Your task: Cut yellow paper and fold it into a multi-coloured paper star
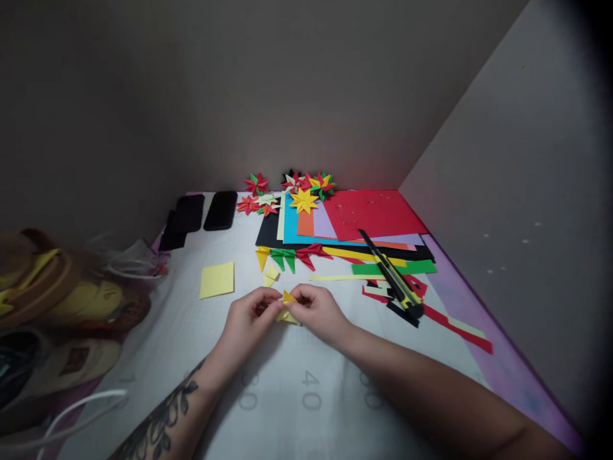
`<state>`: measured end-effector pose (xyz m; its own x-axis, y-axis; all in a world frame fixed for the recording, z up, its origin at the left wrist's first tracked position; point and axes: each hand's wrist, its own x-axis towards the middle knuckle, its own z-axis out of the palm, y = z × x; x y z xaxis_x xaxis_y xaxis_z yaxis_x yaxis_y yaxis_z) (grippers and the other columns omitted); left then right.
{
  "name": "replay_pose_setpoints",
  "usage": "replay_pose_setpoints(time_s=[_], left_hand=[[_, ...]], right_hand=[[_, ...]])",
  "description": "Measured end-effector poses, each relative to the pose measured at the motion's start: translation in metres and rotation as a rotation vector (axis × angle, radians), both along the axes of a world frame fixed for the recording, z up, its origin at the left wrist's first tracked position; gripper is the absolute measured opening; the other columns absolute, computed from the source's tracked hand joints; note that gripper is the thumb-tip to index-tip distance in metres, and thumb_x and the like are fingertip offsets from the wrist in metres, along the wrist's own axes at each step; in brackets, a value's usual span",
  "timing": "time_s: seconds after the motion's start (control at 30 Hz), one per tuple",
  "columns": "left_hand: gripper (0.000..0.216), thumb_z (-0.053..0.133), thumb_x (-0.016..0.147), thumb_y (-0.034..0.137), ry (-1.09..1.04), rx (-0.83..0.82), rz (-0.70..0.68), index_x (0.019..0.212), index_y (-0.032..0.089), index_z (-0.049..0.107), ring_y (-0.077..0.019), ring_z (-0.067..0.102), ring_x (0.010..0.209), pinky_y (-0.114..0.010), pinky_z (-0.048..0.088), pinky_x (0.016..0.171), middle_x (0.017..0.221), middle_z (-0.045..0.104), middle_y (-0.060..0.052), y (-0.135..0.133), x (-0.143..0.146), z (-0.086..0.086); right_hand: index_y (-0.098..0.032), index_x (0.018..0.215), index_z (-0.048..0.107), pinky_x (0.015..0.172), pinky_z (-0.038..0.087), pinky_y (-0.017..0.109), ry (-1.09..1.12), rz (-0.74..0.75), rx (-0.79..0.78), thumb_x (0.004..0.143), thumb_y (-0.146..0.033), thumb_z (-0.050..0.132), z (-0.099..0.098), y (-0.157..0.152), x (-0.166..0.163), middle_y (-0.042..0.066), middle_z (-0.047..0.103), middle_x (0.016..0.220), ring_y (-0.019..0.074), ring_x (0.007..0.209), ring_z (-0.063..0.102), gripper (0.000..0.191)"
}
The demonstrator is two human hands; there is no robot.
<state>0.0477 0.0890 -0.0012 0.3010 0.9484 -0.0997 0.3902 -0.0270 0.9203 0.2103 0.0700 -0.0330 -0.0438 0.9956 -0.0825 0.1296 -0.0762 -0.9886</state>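
Both of my hands meet over the white cutting mat [287, 383]. My left hand [249, 316] and my right hand [318, 310] pinch a small folded yellow paper piece [288, 298] between their fingertips. A pale yellow scrap [271, 275] lies just beyond my fingers. Folded paper points in yellow, green and red [290, 255] sit in a row further back. A yellow square sheet [217, 279] lies to the left of my left hand.
A stack of coloured paper sheets [373, 214] lies at the back right, with a yellow and black utility knife [390, 275] and paper strips beside it. Finished paper stars [303, 199] line the back wall. Two black phones [220, 209] lie back left. Shoes [57, 287] crowd the left edge.
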Motion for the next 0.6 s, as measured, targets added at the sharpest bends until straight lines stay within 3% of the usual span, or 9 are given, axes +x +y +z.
replay_pose_setpoints(time_s=[0.17, 0.27, 0.47, 0.6], left_hand=[[0.021, 0.058, 0.076, 0.035, -0.015, -0.094, -0.005, 0.077, 0.016, 0.064, -0.0138, 0.056, 0.064, -0.022, 0.042, 0.058, 0.072, 0.064, -0.001, -0.0005, 0.0022, 0.0041], [0.018, 0.055, 0.076, 0.031, -0.007, -0.116, -0.015, 0.070, 0.015, 0.062, -0.0121, 0.052, 0.059, -0.021, 0.039, 0.055, 0.062, 0.059, 0.001, 0.0007, 0.0011, 0.0037], [0.023, 0.052, 0.078, 0.033, 0.013, -0.092, -0.053, 0.069, 0.015, 0.063, -0.0125, 0.051, 0.062, -0.022, 0.039, 0.058, 0.064, 0.058, 0.001, 0.0026, -0.0031, 0.0026], [0.021, 0.055, 0.077, 0.033, 0.025, -0.061, 0.064, 0.067, 0.016, 0.062, -0.0124, 0.050, 0.061, -0.021, 0.038, 0.057, 0.062, 0.057, 0.002, 0.0051, -0.0062, 0.0030]], right_hand=[[-0.019, 0.062, 0.048, 0.046, 0.032, 0.020, 0.153, 0.010, -0.035, 0.073, -0.021, 0.056, 0.0026, -0.0004, -0.0017, -0.006, 0.044, 0.056, 0.0082, 0.050, 0.039, 0.014], [-0.019, 0.064, 0.047, 0.048, 0.033, 0.020, 0.134, 0.053, -0.023, 0.074, -0.021, 0.055, 0.0031, -0.0010, -0.0026, -0.007, 0.042, 0.057, 0.0083, 0.052, 0.040, 0.013], [-0.019, 0.062, 0.043, 0.049, 0.031, 0.021, 0.090, 0.070, -0.005, 0.075, -0.021, 0.055, 0.0020, -0.0007, -0.0023, -0.007, 0.038, 0.058, 0.0084, 0.053, 0.036, 0.018], [-0.020, 0.063, 0.043, 0.048, 0.032, 0.021, 0.124, 0.049, -0.040, 0.075, -0.022, 0.056, 0.0008, 0.0000, -0.0009, -0.007, 0.042, 0.057, 0.0089, 0.051, 0.039, 0.018]])
